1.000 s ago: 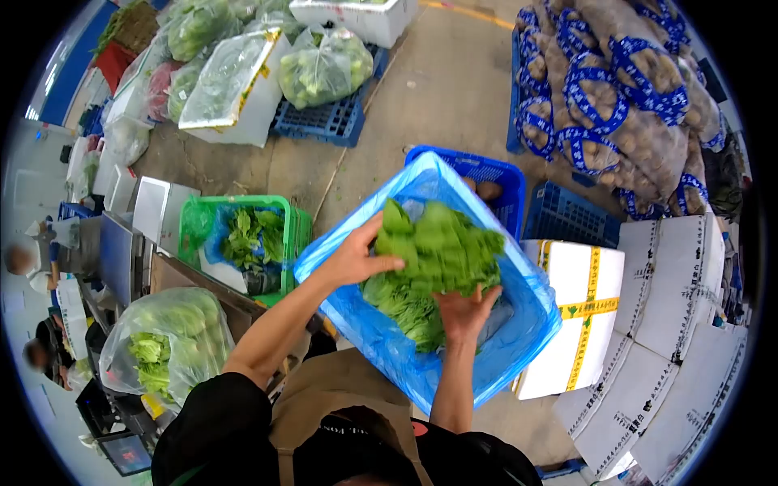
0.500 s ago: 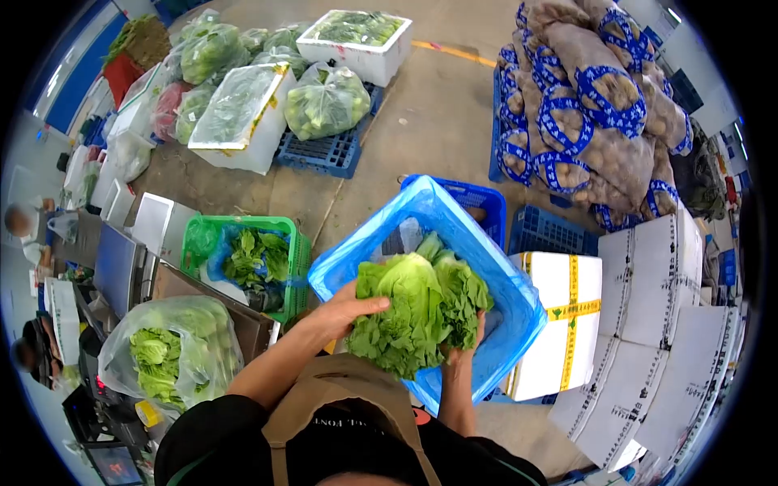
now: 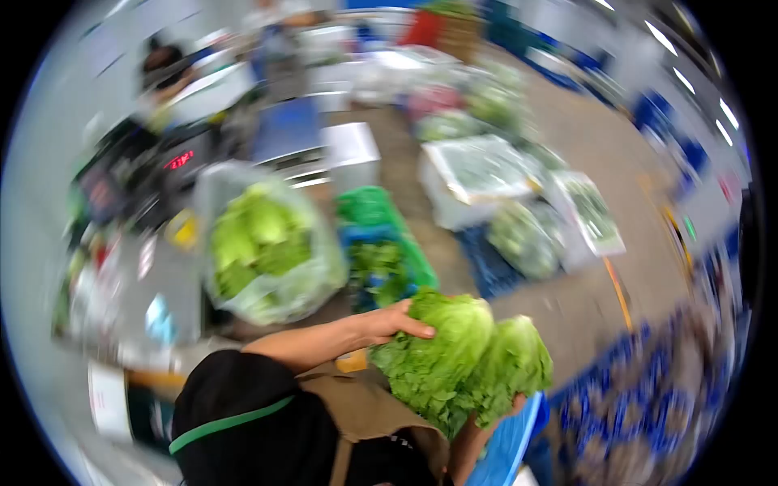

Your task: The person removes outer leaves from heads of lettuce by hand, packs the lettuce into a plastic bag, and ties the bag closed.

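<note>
Two heads of green lettuce (image 3: pixel 442 348) are held in front of the apron, above the edge of the blue-lined crate (image 3: pixel 510 445). My left hand (image 3: pixel 397 322) grips the upper left side of the lettuce, thumb on top. Around the lower right of the bunch is my right hand (image 3: pixel 504 411), its fingers partly hidden by leaves. A clear plastic bag (image 3: pixel 320 279) full of lettuce stands open to the left. Just beyond my left hand is a green crate (image 3: pixel 405 243) with leafy greens inside.
A scale with a blue top (image 3: pixel 288 130) and a red-lit display (image 3: pixel 180 159) stand at the upper left. White foam boxes (image 3: pixel 454 202) and bagged vegetables are beyond the green crate. Net sacks (image 3: pixel 640 405) lie at the lower right. Two people are at the top left.
The view has swung left, toward the bag and scale. Both hands have lifted the lettuce from over the middle of the blue-lined crate to its edge.
</note>
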Available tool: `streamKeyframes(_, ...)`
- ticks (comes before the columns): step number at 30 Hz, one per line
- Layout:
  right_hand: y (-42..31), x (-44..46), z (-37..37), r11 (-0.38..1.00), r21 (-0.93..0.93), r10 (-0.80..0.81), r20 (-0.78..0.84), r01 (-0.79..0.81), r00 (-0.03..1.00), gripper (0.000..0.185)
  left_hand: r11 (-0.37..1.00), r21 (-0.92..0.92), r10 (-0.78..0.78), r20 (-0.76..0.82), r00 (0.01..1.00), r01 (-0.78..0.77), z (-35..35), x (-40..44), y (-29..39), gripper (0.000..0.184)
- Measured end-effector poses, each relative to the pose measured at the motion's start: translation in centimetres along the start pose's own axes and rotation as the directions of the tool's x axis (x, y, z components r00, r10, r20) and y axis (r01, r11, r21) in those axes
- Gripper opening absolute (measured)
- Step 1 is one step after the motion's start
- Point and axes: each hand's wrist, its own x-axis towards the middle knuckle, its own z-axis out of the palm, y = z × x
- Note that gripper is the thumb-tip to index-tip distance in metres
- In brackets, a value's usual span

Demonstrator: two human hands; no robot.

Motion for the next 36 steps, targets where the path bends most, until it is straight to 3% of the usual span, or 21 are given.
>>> streamKeyframes(5,11.0,8.0,9.8,0.909,-0.122,0.402,0.004,-0.398,0.916,0.069,0.95,-0.103,0.247,-0.328,0.912,-0.295,-6.7,-11.5,3.8,0.057)
streamKeyframes(6,14.3,8.7,12.1,0.864,-0.249,0.444,-0.031,-0.437,0.896,0.067,0.934,-0.064,0.291,-0.433,0.853,-0.351,-8.5,-14.3,4.1,0.048)
streamKeyframes(9,23.6,12.8,13.7,0.633,-0.314,0.74,-0.021,-0.707,0.672,0.059,0.848,-0.186,0.285,-0.631,0.722,-0.496,-11.4,-20.7,4.8,0.045)
streamKeyframes(12,33.4,15.6,16.9,0.386,-0.242,0.902,-0.103,-0.89,0.419,0.045,0.834,-0.124,0.211,-0.829,0.518,-0.538,-15.8,-25.2,5.6,0.041)
streamKeyframes(13,37.3,16.8,17.0,0.298,-0.229,0.947,-0.052,-0.927,0.317,0.041,0.823,-0.091,0.196,-0.88,0.432,-0.56,-15.6,-26.5,7.7,0.04)
streamKeyframes(15,42.5,18.1,20.7,0.199,-0.404,0.954,-0.127,-0.893,0.271,0.04,0.794,-0.025,0.232,-0.911,0.34,-0.608,-19.1,-28.5,10.3,0.038)
streamKeyframes(18,54.4,22.3,19.2,0.227,-0.388,0.963,-0.045,-0.893,0.264,0.04,0.781,-0.042,0.24,-0.901,0.361,-0.623,-27.0,-30.8,14.7,0.036)
streamKeyframes(21,59.1,25.2,21.4,0.248,-0.392,0.965,0.017,-0.886,0.262,0.04,0.748,-0.051,0.307,-0.858,0.413,-0.662,-35.2,-30.8,17.6,0.034)
streamKeyframes(22,60.0,26.1,22.0,0.248,-0.403,0.965,0.027,-0.881,0.26,0.04,0.776,0.028,0.331,-0.868,0.37,-0.63,-36.6,-30.5,18.5,0.037)
streamKeyframes(24,62.0,27.5,20.6,0.315,-0.572,0.925,0.008,-0.758,0.379,0.039,0.816,0.166,0.376,-0.88,0.291,-0.553,-39.5,-29.3,19.3,0.044)
streamKeyframes(25,63.2,28.3,19.5,0.336,-0.65,0.901,0.009,-0.682,0.434,0.039,0.854,0.365,0.436,-0.891,0.127,-0.371,-42.4,-28.7,18.8,0.05)
streamKeyframes(26,64.4,28.8,17.6,0.408,-0.693,0.875,0.109,-0.595,0.472,0.04,0.847,0.511,0.513,-0.858,-0.024,-0.145,-46.4,-27.7,17.2,0.057)
streamKeyframes(27,64.9,28.9,16.7,0.4,-0.718,0.87,0.102,-0.569,0.483,0.041,0.798,0.593,0.603,-0.784,-0.149,0.107,-47.5,-27.0,16.5,0.064)
streamKeyframes(28,65.4,29.0,16.0,0.395,-0.741,0.864,0.099,-0.543,0.493,0.042,0.799,0.583,0.6,-0.788,-0.139,0.149,-48.4,-27.0,15.8,0.079)
streamKeyframes(31,65.3,29.2,15.7,0.367,-0.772,0.874,0.094,-0.519,0.477,0.049,0.784,0.556,0.598,-0.795,-0.097,0.276,-47.6,-27.6,16.6,0.079)
streamKeyframes(33,64.9,29.3,15.4,0.374,-0.773,0.877,0.116,-0.512,0.466,0.051,0.667,0.332,0.489,-0.87,-0.056,0.667,-41.2,-28.7,20.7,0.063)
streamKeyframes(35,64.7,29.2,15.8,0.391,-0.78,0.866,0.131,-0.488,0.483,0.052,0.438,0.393,0.623,-0.781,0.042,0.809,-39.5,-29.1,23.2,0.049)
streamKeyframes(36,64.5,28.9,15.9,0.397,-0.784,0.862,0.139,-0.478,0.488,0.052,0.394,0.511,0.786,-0.618,0.008,0.764,-39.4,-28.4,24.6,0.04)
